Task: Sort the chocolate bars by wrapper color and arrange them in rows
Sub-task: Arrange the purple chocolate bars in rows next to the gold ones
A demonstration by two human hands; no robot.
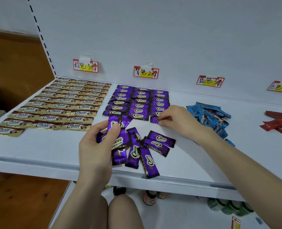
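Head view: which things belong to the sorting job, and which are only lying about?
Job: gold-wrapped chocolate bars in rows; purple-wrapped bars; blue-wrapped pile; red-wrapped pile; left hand gripping purple bars; right hand pinching one.
Lying about: dark bottles, green rolls on lower shelf.

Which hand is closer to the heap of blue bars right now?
Right. The right hand pinches a purple bar just left of the blue heap; the left hand grips a purple bunch farther left.
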